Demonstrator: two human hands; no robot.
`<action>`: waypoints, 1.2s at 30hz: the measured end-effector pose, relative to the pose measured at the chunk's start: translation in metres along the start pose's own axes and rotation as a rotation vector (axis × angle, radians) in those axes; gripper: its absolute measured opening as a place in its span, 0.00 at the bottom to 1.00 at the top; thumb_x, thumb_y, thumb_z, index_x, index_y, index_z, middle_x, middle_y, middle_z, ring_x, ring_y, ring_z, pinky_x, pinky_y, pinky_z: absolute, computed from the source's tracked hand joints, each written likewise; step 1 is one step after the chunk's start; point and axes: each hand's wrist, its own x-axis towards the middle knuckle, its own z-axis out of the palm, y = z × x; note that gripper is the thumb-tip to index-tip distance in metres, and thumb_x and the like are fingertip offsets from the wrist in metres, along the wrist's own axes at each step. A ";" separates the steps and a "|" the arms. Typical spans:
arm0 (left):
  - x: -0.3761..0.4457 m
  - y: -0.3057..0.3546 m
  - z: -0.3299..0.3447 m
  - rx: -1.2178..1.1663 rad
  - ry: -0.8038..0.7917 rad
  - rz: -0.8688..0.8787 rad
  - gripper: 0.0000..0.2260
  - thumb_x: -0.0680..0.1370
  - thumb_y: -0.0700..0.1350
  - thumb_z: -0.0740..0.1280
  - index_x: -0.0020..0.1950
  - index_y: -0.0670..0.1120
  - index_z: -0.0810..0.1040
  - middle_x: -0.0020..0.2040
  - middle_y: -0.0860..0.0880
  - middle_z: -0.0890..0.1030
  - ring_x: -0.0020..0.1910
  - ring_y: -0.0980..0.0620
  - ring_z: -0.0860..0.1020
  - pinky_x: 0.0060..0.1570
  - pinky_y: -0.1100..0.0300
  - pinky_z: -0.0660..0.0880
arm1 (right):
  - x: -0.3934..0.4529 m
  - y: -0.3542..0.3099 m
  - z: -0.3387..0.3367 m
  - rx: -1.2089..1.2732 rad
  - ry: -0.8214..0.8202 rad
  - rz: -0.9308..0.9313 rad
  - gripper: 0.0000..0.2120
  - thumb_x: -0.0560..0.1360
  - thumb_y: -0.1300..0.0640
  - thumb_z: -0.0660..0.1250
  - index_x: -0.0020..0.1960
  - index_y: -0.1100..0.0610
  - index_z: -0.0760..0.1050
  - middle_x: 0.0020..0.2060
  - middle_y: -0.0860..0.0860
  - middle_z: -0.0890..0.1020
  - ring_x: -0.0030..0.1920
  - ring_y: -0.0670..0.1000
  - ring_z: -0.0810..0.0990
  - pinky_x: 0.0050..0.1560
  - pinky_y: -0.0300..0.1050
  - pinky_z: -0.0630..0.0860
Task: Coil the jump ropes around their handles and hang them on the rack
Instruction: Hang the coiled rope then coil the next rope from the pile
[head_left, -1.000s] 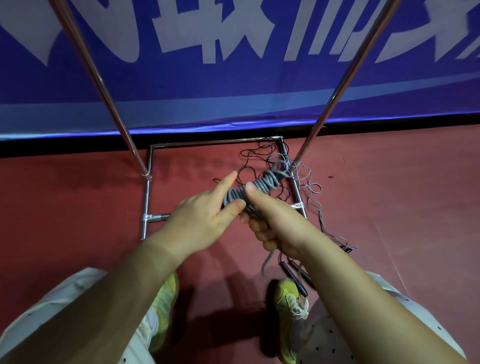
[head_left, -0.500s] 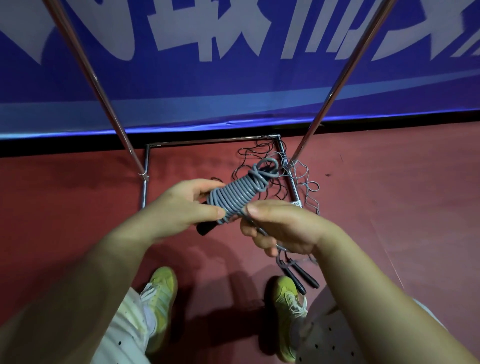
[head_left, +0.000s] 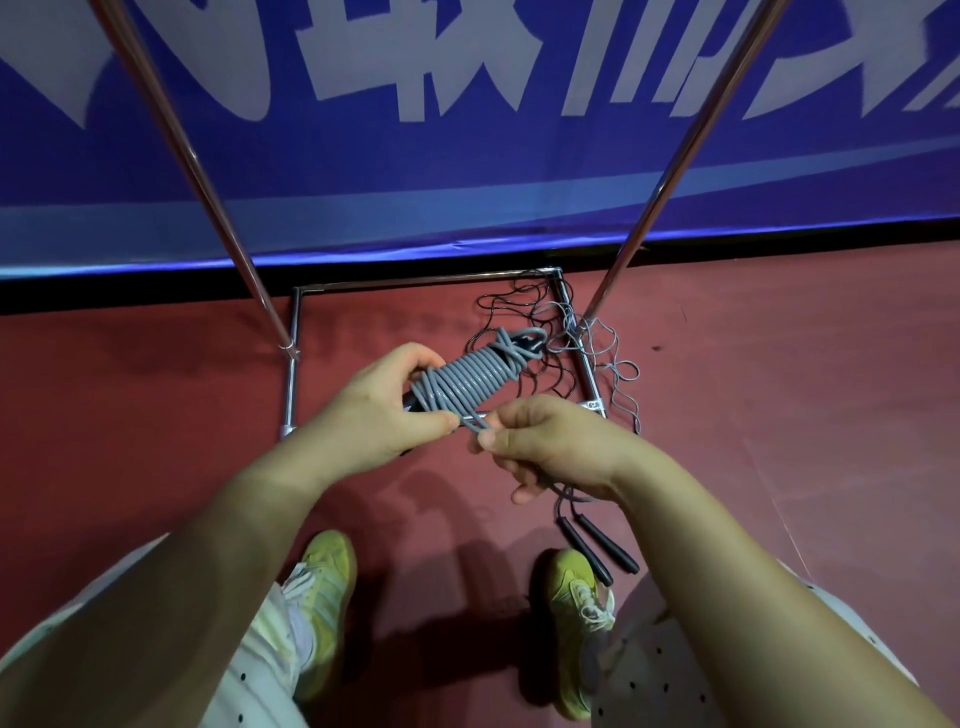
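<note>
A grey jump rope (head_left: 470, 379) is coiled tightly round its black handles, tilted up to the right, with a small loop at its far end. My left hand (head_left: 387, 410) grips the lower end of the bundle. My right hand (head_left: 553, 449) pinches the rope's free strand beside the left thumb. The chrome rack (head_left: 675, 150) rises in two slanted poles in front of me, its base frame on the floor.
Loose black and grey ropes (head_left: 576, 338) lie tangled over the rack's right base bar. Two black handles (head_left: 597, 551) lie on the red floor by my right yellow shoe (head_left: 574, 618). A blue banner wall (head_left: 467, 156) stands behind the rack.
The coiled bundle has swung from pointing away to lying more sideways. My right hand slid from the bundle's middle down to its free strand near the left thumb.
</note>
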 end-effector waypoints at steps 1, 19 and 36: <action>0.000 0.000 0.001 0.029 0.006 0.017 0.21 0.57 0.59 0.69 0.48 0.58 0.72 0.47 0.53 0.80 0.49 0.52 0.80 0.52 0.56 0.75 | 0.000 0.000 -0.001 0.028 -0.010 0.008 0.08 0.81 0.58 0.60 0.47 0.60 0.75 0.26 0.47 0.71 0.25 0.43 0.69 0.34 0.41 0.78; 0.001 0.004 0.003 -0.387 -0.131 -0.075 0.11 0.74 0.35 0.69 0.52 0.48 0.78 0.44 0.50 0.83 0.41 0.58 0.81 0.44 0.65 0.77 | 0.011 0.006 0.012 0.021 0.169 -0.056 0.19 0.83 0.47 0.53 0.40 0.55 0.71 0.20 0.41 0.64 0.22 0.43 0.61 0.30 0.41 0.62; 0.004 0.000 -0.019 -0.676 -0.063 -0.265 0.16 0.65 0.42 0.64 0.49 0.36 0.77 0.37 0.39 0.82 0.34 0.45 0.83 0.30 0.60 0.78 | -0.014 0.011 -0.026 -0.445 0.246 -0.206 0.21 0.67 0.50 0.77 0.56 0.47 0.72 0.55 0.44 0.77 0.56 0.45 0.75 0.58 0.41 0.71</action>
